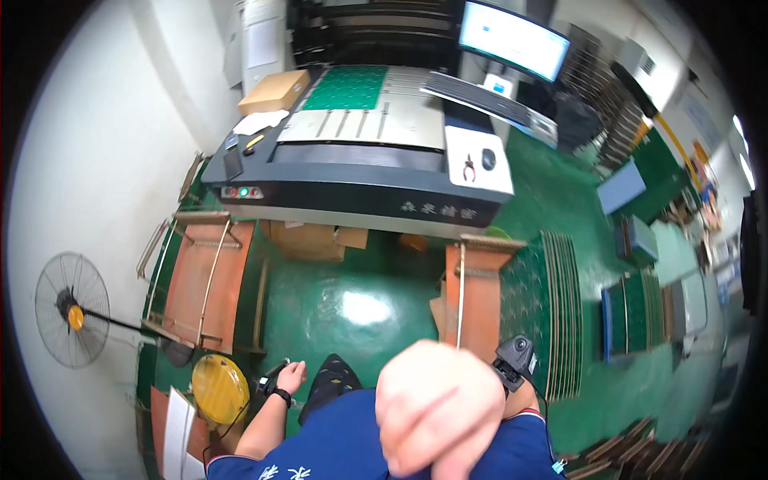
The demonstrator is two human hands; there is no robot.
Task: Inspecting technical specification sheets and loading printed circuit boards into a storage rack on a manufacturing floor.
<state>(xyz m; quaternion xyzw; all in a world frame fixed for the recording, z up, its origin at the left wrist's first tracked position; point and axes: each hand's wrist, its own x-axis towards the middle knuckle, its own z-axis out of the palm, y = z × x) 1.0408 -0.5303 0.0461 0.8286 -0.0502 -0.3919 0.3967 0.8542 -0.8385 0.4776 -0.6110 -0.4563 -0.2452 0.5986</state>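
Note:
My right hand point(438, 404) is raised close to the camera, large and blurred, its fingers folded into a fist. Nothing shows in it. A small black camera point(518, 358) is strapped at that wrist. Low on the left, my left hand point(295, 376) hangs beside my leg, fingers loosely curled, with no object visible in it. It wears a black wristband and a small device. The nearest things to it are a yellow round stool point(220, 389) and a rack with a copper-coloured panel point(200, 276). Neither hand touches the machine point(352, 184) ahead.
A green perforated panel point(348, 86) lies on the machine bed beside a cardboard box point(274, 91). Pliers point(470, 168) and a mouse point(488, 158) rest on a white pad. A monitor point(514, 38) and keyboard point(480, 98) stand right. Green panels point(562, 320) fill a rack. A fan point(74, 310) stands left.

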